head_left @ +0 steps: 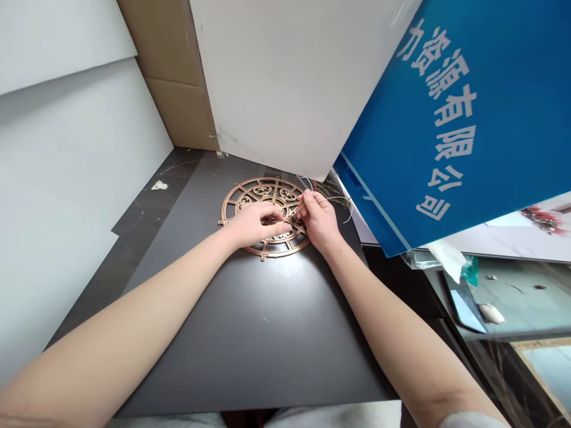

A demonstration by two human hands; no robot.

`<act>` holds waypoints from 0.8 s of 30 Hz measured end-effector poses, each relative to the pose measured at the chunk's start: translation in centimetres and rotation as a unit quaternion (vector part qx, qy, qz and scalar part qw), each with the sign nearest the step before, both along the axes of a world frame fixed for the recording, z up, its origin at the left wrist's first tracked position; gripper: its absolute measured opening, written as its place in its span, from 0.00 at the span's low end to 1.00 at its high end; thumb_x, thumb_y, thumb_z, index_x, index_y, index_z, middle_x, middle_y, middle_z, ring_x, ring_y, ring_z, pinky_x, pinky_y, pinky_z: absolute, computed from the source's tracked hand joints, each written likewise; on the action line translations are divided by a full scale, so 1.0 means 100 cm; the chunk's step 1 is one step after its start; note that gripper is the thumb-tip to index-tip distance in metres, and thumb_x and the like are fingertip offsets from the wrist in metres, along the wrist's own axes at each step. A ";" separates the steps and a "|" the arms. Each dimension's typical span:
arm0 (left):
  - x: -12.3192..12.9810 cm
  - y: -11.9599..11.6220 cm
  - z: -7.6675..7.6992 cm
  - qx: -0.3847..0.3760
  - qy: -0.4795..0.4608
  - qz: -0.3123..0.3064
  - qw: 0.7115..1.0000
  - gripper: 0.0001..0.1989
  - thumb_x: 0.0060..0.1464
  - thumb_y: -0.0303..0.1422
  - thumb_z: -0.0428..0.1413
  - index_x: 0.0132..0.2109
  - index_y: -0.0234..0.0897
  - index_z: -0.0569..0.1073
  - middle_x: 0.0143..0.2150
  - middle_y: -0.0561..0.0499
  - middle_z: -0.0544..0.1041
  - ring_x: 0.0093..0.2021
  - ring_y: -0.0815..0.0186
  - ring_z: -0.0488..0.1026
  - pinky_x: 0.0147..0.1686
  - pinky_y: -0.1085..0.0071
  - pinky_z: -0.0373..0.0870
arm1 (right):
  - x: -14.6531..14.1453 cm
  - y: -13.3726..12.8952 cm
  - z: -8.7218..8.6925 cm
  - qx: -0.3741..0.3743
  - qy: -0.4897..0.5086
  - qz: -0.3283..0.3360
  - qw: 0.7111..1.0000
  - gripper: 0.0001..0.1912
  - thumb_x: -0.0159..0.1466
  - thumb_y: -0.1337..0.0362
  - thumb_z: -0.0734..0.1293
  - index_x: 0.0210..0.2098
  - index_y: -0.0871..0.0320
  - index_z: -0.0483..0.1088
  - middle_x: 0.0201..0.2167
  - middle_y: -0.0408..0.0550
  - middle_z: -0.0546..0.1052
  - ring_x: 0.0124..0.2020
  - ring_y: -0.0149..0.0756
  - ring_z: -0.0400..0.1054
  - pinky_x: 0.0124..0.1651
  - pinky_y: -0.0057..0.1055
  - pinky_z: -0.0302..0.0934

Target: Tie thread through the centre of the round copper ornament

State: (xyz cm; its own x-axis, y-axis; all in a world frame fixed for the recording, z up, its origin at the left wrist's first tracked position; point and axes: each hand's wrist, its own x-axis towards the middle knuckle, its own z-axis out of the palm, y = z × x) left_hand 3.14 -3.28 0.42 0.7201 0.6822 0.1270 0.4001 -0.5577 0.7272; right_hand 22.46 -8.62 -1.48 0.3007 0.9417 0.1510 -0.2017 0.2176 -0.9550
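A round openwork ornamental disc [291, 245] in gold-brown lies flat on the dark tabletop, with spokes, scrollwork and small tabs at its rim. My left hand [250, 224] rests over its left and middle part, fingers curved, with a gap between thumb and forefinger. Above the disc's right side, my right hand [319, 219] is closed in a pinch on a thin white wire [341, 197]. One end of the wire loops out to the right; the other runs down toward my left fingertips and the disc's centre. Both hands hide parts of the disc.
Large white boards [285, 77] and a cardboard panel [172, 107] stand behind and left of the table [250, 345]. A blue board [446, 131] with white characters leans at right. Beyond it, a glass-topped surface [535, 309] bears a phone-like slab [464, 309] and a white mouse [491, 313].
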 end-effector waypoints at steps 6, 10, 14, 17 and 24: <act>0.005 -0.003 0.000 0.082 0.023 -0.050 0.995 0.20 0.65 0.47 0.54 0.42 0.35 0.82 0.46 0.50 0.78 0.50 0.74 0.69 0.60 0.72 0.59 | -0.004 -0.004 0.004 0.030 -0.057 0.018 0.998 0.28 0.64 0.38 0.69 0.44 0.58 0.72 0.23 0.40 0.65 0.26 0.20 0.61 0.33 0.22 0.57; 0.005 0.000 -0.002 -0.039 -0.036 0.006 0.999 0.23 0.62 0.48 0.55 0.43 0.29 0.78 0.40 0.49 0.77 0.39 0.79 0.68 0.44 0.80 0.62 | -0.003 -0.004 0.005 0.030 -0.065 0.023 0.997 0.30 0.65 0.36 0.67 0.49 0.57 0.73 0.23 0.40 0.65 0.26 0.21 0.61 0.34 0.23 0.58; 0.009 0.002 -0.004 -0.164 -0.148 0.055 0.974 0.27 0.60 0.52 0.57 0.44 0.26 0.74 0.40 0.47 0.77 0.37 0.79 0.70 0.40 0.82 0.65 | 0.000 -0.002 0.006 0.028 -0.043 -0.002 0.999 0.31 0.64 0.35 0.67 0.46 0.58 0.72 0.20 0.38 0.60 0.24 0.21 0.59 0.33 0.23 0.58; 0.012 0.003 -0.003 -0.243 -0.253 0.084 0.933 0.25 0.60 0.49 0.59 0.44 0.27 0.69 0.43 0.45 0.77 0.38 0.77 0.72 0.42 0.80 0.70 | 0.000 -0.001 0.008 0.026 -0.050 -0.032 0.998 0.32 0.63 0.34 0.67 0.45 0.58 0.70 0.19 0.37 0.57 0.22 0.21 0.55 0.31 0.24 0.58; 0.016 0.000 0.001 -0.339 -0.304 0.076 0.887 0.17 0.65 0.42 0.53 0.47 0.31 0.60 0.31 0.54 0.70 0.30 0.76 0.72 0.38 0.74 0.78 | -0.006 -0.009 0.010 0.045 -0.194 -0.029 0.979 0.32 0.67 0.35 0.62 0.44 0.59 0.74 0.26 0.43 0.66 0.29 0.22 0.61 0.38 0.24 0.62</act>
